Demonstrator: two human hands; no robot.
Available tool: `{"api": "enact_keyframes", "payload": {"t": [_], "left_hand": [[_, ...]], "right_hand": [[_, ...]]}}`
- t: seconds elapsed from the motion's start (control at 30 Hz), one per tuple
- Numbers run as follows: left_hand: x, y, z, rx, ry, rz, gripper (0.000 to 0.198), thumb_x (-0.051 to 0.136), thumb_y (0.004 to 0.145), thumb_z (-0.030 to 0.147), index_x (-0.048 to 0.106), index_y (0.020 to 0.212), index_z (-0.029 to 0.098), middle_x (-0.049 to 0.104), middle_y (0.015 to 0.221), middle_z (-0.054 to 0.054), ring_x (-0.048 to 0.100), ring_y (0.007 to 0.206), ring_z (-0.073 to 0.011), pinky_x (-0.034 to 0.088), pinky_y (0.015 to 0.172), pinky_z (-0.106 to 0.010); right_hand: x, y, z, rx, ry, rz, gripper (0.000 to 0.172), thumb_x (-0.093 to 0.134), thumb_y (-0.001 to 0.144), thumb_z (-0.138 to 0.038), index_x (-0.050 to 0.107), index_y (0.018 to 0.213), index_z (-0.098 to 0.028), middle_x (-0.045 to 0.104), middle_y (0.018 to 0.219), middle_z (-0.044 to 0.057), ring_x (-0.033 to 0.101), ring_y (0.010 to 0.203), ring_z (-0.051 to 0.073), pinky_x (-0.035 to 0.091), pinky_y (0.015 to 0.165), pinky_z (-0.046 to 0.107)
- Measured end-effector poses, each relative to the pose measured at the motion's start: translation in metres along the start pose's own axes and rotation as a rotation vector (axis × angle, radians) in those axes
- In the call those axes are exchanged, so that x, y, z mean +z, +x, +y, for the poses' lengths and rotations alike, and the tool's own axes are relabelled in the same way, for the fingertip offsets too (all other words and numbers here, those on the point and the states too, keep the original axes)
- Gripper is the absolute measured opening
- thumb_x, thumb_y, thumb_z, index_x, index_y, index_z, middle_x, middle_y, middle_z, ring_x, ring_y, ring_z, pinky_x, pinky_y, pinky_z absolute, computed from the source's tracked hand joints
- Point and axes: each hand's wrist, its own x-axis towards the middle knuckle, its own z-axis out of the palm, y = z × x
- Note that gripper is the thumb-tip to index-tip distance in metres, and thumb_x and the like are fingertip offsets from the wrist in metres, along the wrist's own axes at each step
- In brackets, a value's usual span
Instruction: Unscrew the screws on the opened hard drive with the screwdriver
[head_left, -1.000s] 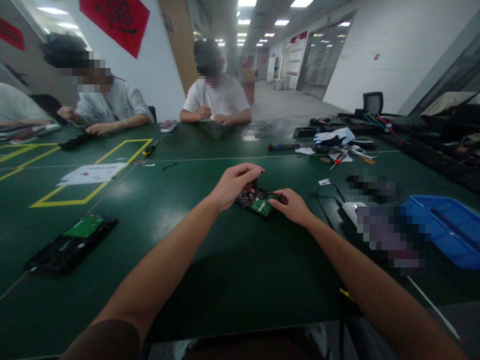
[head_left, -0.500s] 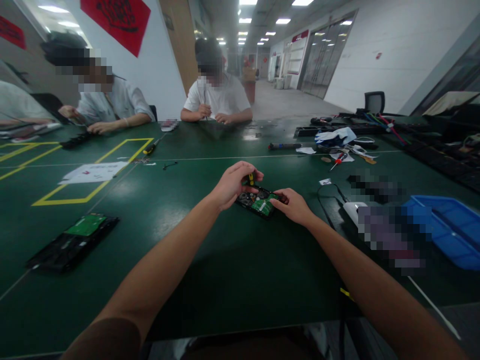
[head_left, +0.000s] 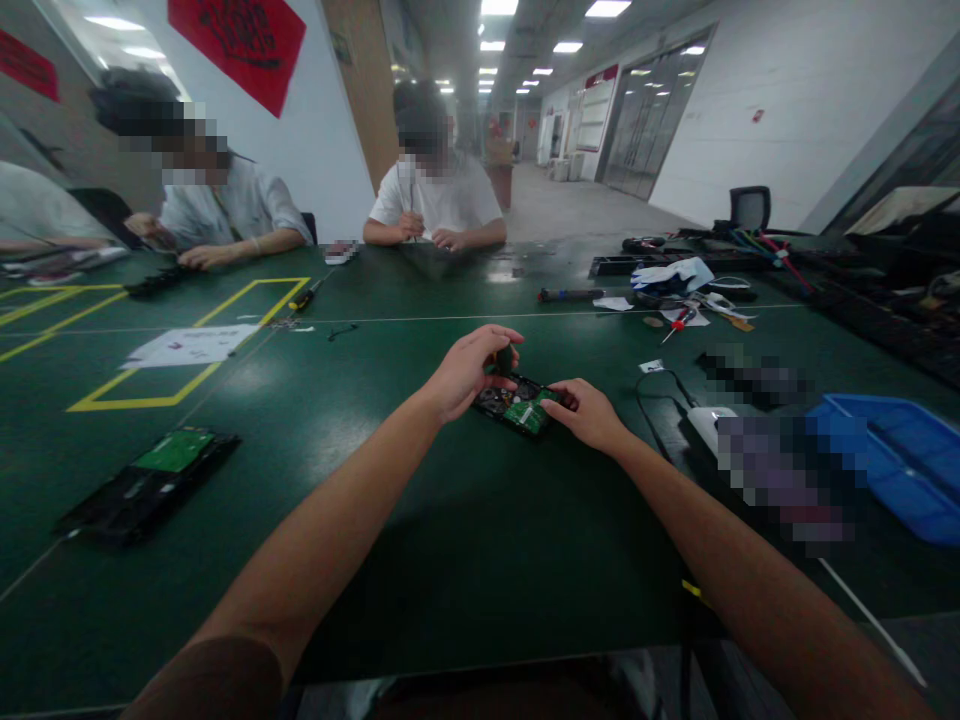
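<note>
In front of me on the green table lies a hard drive (head_left: 521,412) in a black frame, its green circuit board facing up. My right hand (head_left: 587,412) grips its right end, thumb on top by the board. Over the far left end, my left hand (head_left: 477,370) is closed round the dark handle of a screwdriver (head_left: 505,360), held upright. The screwdriver's tip is hidden behind my fingers and the frame. Farther left, a similar black tray (head_left: 112,505) with a green circuit board rests flat, apart from both hands.
A blue bin (head_left: 900,460) and a pixelated item with a white end (head_left: 709,425) lie to the right. Behind are a red screwdriver (head_left: 681,320), gloves (head_left: 671,275) and cables. Back left are a yellow-black screwdriver (head_left: 303,298) and paper (head_left: 187,345). Several people sit opposite.
The handle in my left hand has turned: its yellow patch showed before and a dark side faces me now. The hard drive and my right hand stay in place.
</note>
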Motion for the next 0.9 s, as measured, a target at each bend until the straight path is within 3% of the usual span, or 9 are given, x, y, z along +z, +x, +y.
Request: {"api": "enact_keyframes", "payload": {"t": [0.2,0.47,0.9], "left_hand": [[-0.0013,0.0019,-0.0012,-0.026,-0.076,0.064,0.018,0.062,0.086,0.031,0.061,0.098,0.018,0.065,0.088,-0.007,0.065,0.088,-0.0214,0.059,0.065,-0.034],[-0.0057,0.0021,0.0033,-0.006,-0.044,-0.011,0.016,0.059,0.086,0.028,0.067,0.088,0.014,0.063,0.1,-0.01,0.062,0.095,-0.0213,0.063,0.072,-0.038],[-0.0033,0.0028,0.0027,-0.015,-0.103,0.049,0.013,0.055,0.092,0.026,0.062,0.097,0.017,0.068,0.09,-0.01,0.068,0.091,-0.0219,0.061,0.078,-0.041]], "right_hand": [[-0.0013,-0.0012,-0.0031,0.003,0.006,0.014,0.04,0.068,0.092,-0.049,0.07,0.118,-0.019,0.067,0.107,0.009,0.062,0.083,0.019,0.049,0.074,0.032],[-0.0019,-0.0005,-0.0032,0.005,0.004,-0.004,0.039,0.068,0.091,-0.05,0.071,0.117,-0.02,0.067,0.108,0.009,0.062,0.082,0.019,0.049,0.073,0.032],[-0.0004,-0.0006,-0.0002,-0.008,0.01,0.013,0.04,0.068,0.091,-0.049,0.071,0.118,-0.02,0.067,0.107,0.009,0.062,0.082,0.019,0.049,0.074,0.032]]}}
